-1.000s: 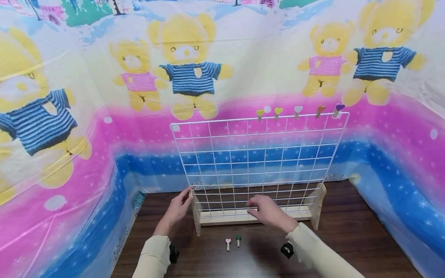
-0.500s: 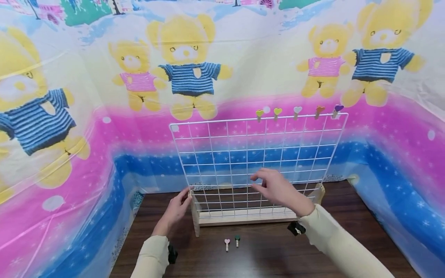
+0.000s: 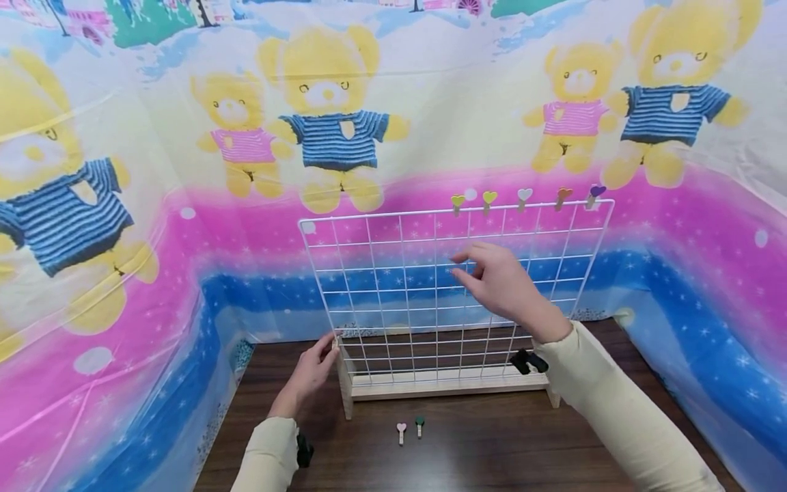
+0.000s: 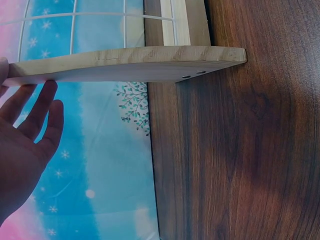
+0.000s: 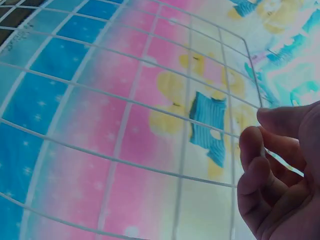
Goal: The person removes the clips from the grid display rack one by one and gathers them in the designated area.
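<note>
A white wire grid rack (image 3: 402, 287) stands upright in a wooden stand (image 3: 443, 391). My left hand (image 3: 315, 365) holds the upper part of the stand's left side panel (image 4: 125, 62), with thumb on one face and fingers on the other in the left wrist view. In front of the grid's middle hovers my right hand (image 3: 501, 280), thumb and bent fingers close together. I cannot tell whether a small thing sits between those fingertips. Several heart clips line the top wire at the right: two yellow clips (image 3: 489, 199), a white clip (image 3: 525, 196), an orange clip (image 3: 563, 196), a purple clip (image 3: 596, 193).
On the dark wooden table (image 3: 479, 451), a pink heart clip (image 3: 402, 430) and a green clip (image 3: 420, 425) lie in front of the stand. A cloth printed with bears (image 3: 347, 137) surrounds the table behind and at both sides.
My right hand has risen from the grid's lower part to the middle, drifting slightly right. My left hand stays on the side panel. The clips stay where they were.
</note>
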Available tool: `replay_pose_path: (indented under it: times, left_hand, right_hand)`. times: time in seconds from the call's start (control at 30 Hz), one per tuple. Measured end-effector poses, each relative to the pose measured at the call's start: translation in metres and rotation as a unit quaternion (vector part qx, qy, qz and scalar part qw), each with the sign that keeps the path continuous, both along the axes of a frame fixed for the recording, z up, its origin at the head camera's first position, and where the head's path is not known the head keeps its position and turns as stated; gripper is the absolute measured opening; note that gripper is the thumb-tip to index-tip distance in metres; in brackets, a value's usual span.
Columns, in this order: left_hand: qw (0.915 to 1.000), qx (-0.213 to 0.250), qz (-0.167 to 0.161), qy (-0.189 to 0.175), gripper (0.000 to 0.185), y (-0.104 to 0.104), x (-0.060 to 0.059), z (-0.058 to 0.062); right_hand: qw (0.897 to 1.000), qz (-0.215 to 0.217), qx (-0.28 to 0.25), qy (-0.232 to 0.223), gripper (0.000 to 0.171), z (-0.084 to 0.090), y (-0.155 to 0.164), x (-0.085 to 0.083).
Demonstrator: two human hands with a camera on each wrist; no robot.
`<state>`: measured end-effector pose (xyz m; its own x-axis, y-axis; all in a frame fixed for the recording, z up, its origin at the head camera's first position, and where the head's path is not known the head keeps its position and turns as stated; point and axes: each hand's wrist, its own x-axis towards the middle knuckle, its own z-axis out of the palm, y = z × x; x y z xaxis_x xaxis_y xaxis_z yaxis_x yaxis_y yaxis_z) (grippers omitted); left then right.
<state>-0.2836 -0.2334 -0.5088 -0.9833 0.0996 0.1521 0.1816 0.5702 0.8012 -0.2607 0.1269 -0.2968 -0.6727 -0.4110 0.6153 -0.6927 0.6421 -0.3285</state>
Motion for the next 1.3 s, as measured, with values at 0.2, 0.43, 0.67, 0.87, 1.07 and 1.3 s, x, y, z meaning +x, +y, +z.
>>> replay_pose_path:
  times: [0.2, 0.43, 0.67, 0.87, 1.07, 1.3]
  left_hand:
    - [1.0, 0.001, 0.001, -0.005, 0.042, 0.0, -0.001, 0.0]
    - [1.0, 0.001, -0.002, -0.003, 0.042, -0.001, -0.001, 0.0]
    - [1.0, 0.001, -0.001, -0.003, 0.042, 0.0, -0.001, 0.001]
    - [1.0, 0.0, 0.002, -0.002, 0.042, 0.001, 0.0, 0.001]
    - [0.9999, 0.002, 0.003, -0.01, 0.042, 0.002, 0.0, 0.002]
    - [0.9999, 0.002, 0.004, -0.011, 0.043, 0.001, 0.001, 0.002]
  right_hand:
    - [0.998, -0.013, -0.056, 0.041, 0.022, 0.024, 0.0, -0.008]
    - [0.986, -0.018, -0.106, 0.128, 0.023, 0.048, 0.001, -0.017]
    - [0.987, -0.024, -0.102, 0.117, 0.026, 0.062, -0.003, -0.02]
    - [0.996, -0.052, -0.058, 0.034, 0.033, 0.068, -0.008, -0.02]
    - [0.997, -0.055, -0.046, 0.017, 0.032, 0.067, -0.009, -0.026]
    - [0.997, -0.057, -0.056, 0.001, 0.029, 0.068, -0.01, -0.029]
